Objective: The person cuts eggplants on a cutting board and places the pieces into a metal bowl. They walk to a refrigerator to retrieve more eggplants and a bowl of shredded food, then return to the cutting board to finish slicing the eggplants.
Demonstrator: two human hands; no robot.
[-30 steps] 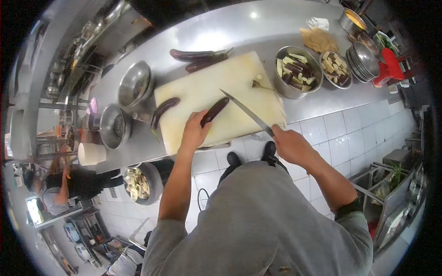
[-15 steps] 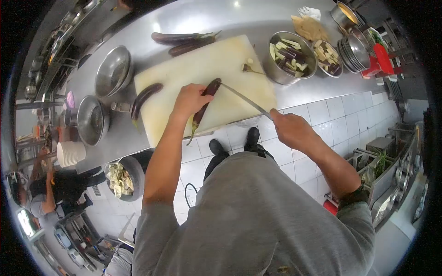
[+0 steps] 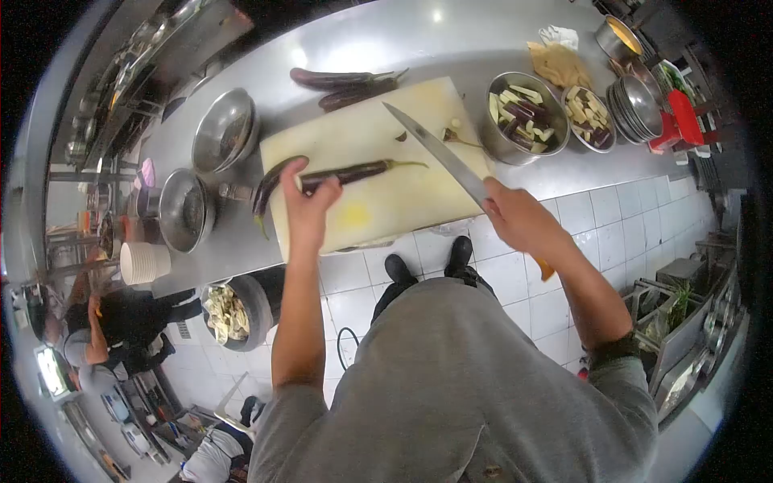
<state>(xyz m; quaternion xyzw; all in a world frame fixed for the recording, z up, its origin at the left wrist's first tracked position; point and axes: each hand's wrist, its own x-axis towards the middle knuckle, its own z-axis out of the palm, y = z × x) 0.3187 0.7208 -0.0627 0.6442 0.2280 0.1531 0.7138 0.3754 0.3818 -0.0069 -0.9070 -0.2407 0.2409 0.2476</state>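
Observation:
My right hand [image 3: 525, 219] grips a large kitchen knife [image 3: 441, 151], its blade angled over the right half of the white cutting board [image 3: 354, 213]. My left hand [image 3: 306, 211] is open, thumb and fingers apart, over the board's left side. Just beyond its fingers lies an eggplant [image 3: 358, 173], green stem pointing right. Another eggplant [image 3: 270, 189] lies across the board's left edge, partly behind that hand. A small dark eggplant tip [image 3: 401, 137] and a cut-off stem [image 3: 457, 138] rest near the blade.
Two eggplants [image 3: 338, 79] lie behind the board. On the right stand a deep pot [image 3: 503, 145] and a bowl [image 3: 604, 146] of cut eggplant; metal bowls [image 3: 211, 133] stand left. A bin [image 3: 256, 310] of scraps is on the floor. Another person [image 3: 101, 330] is at far left.
The eggplant has turned from pointing toward me to lying sideways, and my left hand has let go and moved left. The knife has come off the eggplant's end, where a small tip now lies.

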